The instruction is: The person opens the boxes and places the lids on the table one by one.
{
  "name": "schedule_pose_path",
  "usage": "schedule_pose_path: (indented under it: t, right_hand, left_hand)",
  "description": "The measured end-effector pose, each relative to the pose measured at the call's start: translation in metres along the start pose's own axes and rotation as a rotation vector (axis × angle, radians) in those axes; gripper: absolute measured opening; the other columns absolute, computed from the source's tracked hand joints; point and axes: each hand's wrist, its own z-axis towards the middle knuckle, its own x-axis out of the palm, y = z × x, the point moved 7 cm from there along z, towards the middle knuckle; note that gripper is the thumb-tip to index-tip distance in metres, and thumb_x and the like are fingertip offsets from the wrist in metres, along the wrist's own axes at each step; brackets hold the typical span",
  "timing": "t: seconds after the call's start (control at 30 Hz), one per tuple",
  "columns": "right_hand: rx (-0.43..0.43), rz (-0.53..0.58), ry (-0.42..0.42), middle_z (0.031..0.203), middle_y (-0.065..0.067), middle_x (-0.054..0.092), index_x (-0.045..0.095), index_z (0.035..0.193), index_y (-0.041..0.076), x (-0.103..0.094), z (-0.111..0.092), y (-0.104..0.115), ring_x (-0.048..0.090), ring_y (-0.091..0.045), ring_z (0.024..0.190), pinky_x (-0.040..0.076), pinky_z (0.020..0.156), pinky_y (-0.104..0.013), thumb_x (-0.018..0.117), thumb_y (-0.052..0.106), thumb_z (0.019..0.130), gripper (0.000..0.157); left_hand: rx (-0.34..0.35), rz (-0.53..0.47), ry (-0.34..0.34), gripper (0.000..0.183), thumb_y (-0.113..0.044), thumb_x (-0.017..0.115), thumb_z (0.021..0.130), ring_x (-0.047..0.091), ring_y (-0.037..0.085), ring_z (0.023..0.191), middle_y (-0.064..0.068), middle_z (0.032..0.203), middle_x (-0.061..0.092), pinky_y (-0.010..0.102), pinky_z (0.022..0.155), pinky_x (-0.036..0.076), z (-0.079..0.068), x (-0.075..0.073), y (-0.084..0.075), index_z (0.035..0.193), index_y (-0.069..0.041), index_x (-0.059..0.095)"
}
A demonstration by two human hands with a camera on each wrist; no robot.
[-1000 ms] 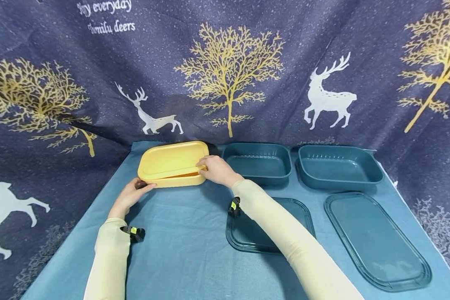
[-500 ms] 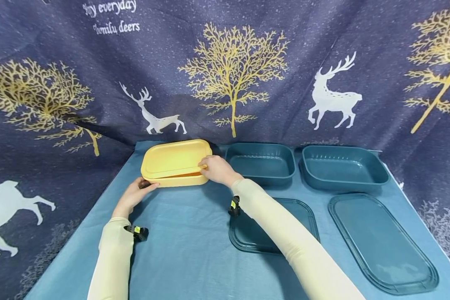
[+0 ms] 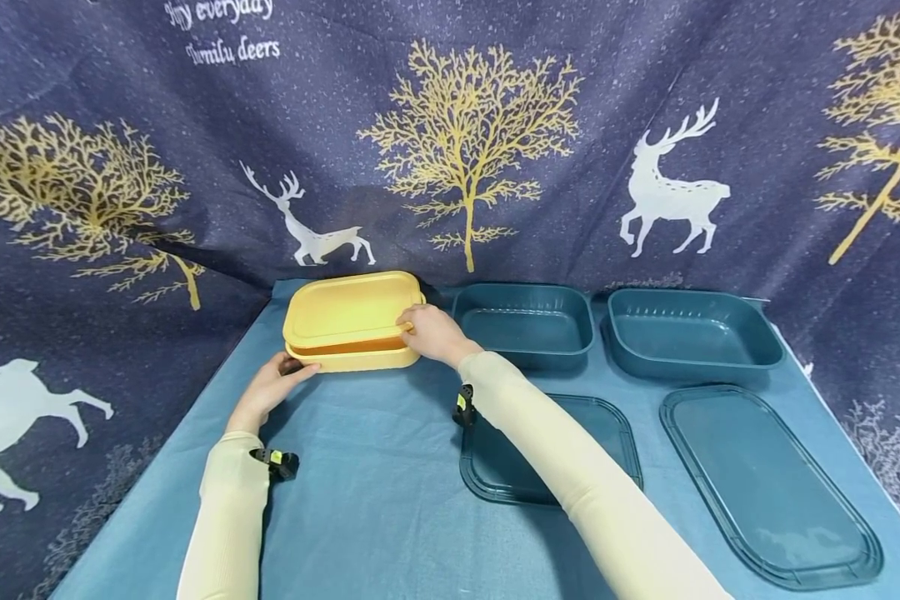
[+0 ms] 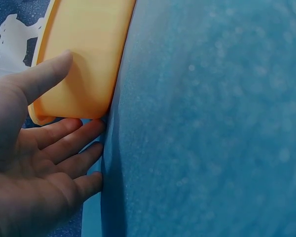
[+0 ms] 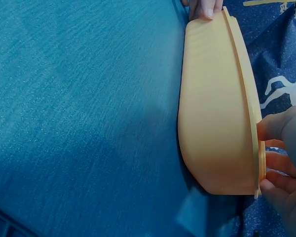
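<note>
A yellow rectangular food container (image 3: pixel 363 361) stands at the back left of the cloth. Its yellow lid (image 3: pixel 352 308) lies tilted over it, the front edge raised, with a dark orange gap below. My right hand (image 3: pixel 437 335) pinches the lid at its front right corner, thumb on the near side in the right wrist view. At the container's front left corner my left hand (image 3: pixel 264 390) holds the body. In the left wrist view that thumb (image 4: pixel 56 71) presses the long wall, while the fingers (image 4: pixel 69 143) reach round the short end.
Two dark teal containers, one in the middle (image 3: pixel 525 360) and one at the right (image 3: pixel 690 367), stand along the back. Before them lie two teal lids, one (image 3: pixel 513 467) partly under the right forearm, the other (image 3: pixel 772 483) at the right. A deer-printed curtain (image 3: pixel 307 100) hangs behind.
The lid's front edge has risen, so the gap above the container's front wall is wider. The right hand has moved up slightly with it; the left hand keeps its place on the container.
</note>
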Motion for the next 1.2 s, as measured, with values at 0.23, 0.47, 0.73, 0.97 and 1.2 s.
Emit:
schedule_pose_path:
  t: [0.23,0.47,0.73,0.97,1.2]
  right_hand:
    - [-0.002,-0.012,-0.011,0.130,-0.006,0.066,0.071,0.126,0.009,0.001,0.004,0.000,0.058,-0.023,0.122,0.048,0.101,-0.034,0.061,0.021,0.101,0.029]
    - [-0.002,-0.033,0.017,0.139,-0.006,0.060,0.068,0.131,0.012,0.001,0.006,0.000,0.053,-0.023,0.130,0.047,0.105,-0.034,0.063,0.024,0.100,0.034]
    - [-0.026,-0.110,0.050,0.151,-0.008,0.049,0.061,0.140,0.012,0.006,0.011,0.009,0.037,-0.023,0.145,0.035,0.116,-0.034,0.069,0.029,0.097,0.046]
    - [-0.042,-0.223,0.052,0.154,-0.006,0.046,0.058,0.143,0.014,0.018,0.019,0.011,0.032,-0.022,0.148,0.027,0.119,-0.033,0.068,0.032,0.098,0.049]
    - [-0.023,-0.242,0.050,0.151,-0.005,0.051,0.058,0.143,0.014,0.020,0.025,0.010,0.041,-0.022,0.142,0.034,0.116,-0.034,0.070,0.030,0.097,0.051]
  left_hand:
    - [-0.002,-0.015,-0.006,0.090,-0.055,0.066,0.094,0.039,0.042,0.138,0.028,0.151,0.042,0.059,0.113,0.030,0.002,0.001,0.002,0.152,0.003,0.031]
    - [0.005,-0.026,-0.005,0.087,-0.054,0.067,0.094,0.038,0.042,0.138,0.028,0.151,0.042,0.060,0.113,0.028,0.003,0.001,0.003,0.150,0.003,0.033]
    - [0.000,-0.017,-0.015,0.088,-0.054,0.067,0.093,0.041,0.042,0.136,0.028,0.150,0.043,0.059,0.112,0.031,0.004,-0.001,0.004,0.150,0.004,0.034]
    - [0.011,-0.012,-0.017,0.087,-0.053,0.068,0.093,0.040,0.042,0.137,0.028,0.149,0.045,0.059,0.113,0.030,0.005,-0.001,0.005,0.150,0.003,0.035]
    - [0.023,-0.012,-0.031,0.082,-0.050,0.069,0.094,0.042,0.042,0.134,0.028,0.146,0.047,0.059,0.112,0.030,0.005,-0.003,0.005,0.148,0.004,0.037]
